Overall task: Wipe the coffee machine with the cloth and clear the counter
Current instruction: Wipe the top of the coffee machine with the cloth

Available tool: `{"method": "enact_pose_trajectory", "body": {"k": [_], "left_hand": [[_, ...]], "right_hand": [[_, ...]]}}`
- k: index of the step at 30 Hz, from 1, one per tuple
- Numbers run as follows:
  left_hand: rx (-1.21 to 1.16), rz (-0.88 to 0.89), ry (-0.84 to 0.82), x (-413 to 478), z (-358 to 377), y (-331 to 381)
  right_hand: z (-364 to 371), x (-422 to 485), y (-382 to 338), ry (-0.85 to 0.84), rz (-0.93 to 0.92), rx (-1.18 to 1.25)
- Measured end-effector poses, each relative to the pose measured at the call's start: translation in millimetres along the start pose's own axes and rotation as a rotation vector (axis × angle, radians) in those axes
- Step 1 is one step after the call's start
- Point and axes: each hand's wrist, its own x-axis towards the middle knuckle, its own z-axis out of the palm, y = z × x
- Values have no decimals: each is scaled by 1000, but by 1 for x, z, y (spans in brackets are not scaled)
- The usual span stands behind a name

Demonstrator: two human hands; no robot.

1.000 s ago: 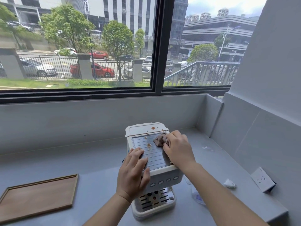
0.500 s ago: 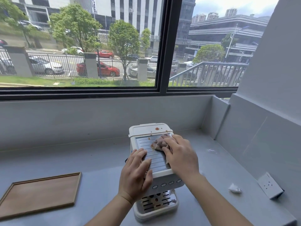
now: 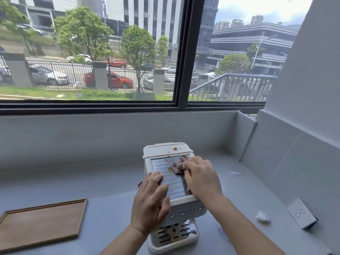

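Note:
A small white coffee machine point(image 3: 166, 150) stands on the grey counter point(image 3: 103, 183), with a ribbed metal top plate carrying brown stains. My right hand point(image 3: 201, 176) presses a crumpled grey-brown cloth point(image 3: 177, 165) onto the back right of that plate. My left hand point(image 3: 150, 201) lies flat on the machine's front left corner, fingers spread, holding it steady. Brown spots remain on the plate left of the cloth and on the white lid behind it. The drip tray at the bottom also shows stains.
A wooden tray point(image 3: 40, 223) lies on the counter at the left. A crumpled white paper scrap point(image 3: 262, 216) and a white socket box point(image 3: 301, 213) sit at the right, near the wall. A window ledge rises behind the machine.
My right hand has slid the cloth a little across the back of the top plate. The left hand stays on the front corner. My head has moved slightly.

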Motion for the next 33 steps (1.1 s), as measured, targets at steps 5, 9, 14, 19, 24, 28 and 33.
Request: {"method": "enact_pose_trajectory", "body": {"k": [5, 9, 14, 19, 24, 28, 33], "left_hand": [[-2, 3, -6, -1, -2, 0], [-1, -5, 2, 0, -2, 2], [-12, -6, 24, -1, -1, 2], [-6, -5, 25, 0, -1, 2], [-2, -8, 14, -1, -1, 1], [-6, -8, 4, -2, -1, 0], [-33, -22, 35, -1, 3, 0]], "right_hand": [[9, 53, 3, -107, 205, 4], [12, 59, -1, -137, 244, 26], [7, 10, 0, -74, 90, -55], [6, 36, -20, -170, 18, -44], [14, 46, -32, -198, -34, -43], [7, 36, -7, -150, 77, -118], [10, 28, -19, -155, 16, -111]]}}
